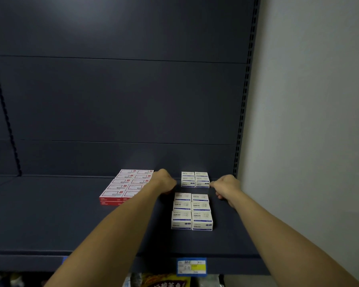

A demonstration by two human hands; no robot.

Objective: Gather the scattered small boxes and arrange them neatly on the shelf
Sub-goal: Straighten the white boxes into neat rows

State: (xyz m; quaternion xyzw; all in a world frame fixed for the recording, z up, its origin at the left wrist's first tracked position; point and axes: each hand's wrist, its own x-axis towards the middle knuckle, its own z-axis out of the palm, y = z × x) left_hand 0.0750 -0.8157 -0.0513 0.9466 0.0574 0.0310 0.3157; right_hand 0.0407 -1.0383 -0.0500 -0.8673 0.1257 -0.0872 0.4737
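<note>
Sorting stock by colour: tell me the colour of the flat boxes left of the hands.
Red and white boxes, clearest in the head view.

Both hands, left hand (165,181) and right hand (227,186), flank white boxes (192,211) on the shelf (71,224); red boxes (126,186) left of them.

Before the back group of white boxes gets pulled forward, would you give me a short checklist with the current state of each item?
1. Left hand beside back white boxes: ok.
2. Right hand touching their right side: ok.
3. Whether either hand grips anything: cannot tell.
4. Gap between back group and front white boxes closed: not ok.
5. Red boxes in a tidy block: ok.
6. Shelf bare ahead of front group: ok.
</note>
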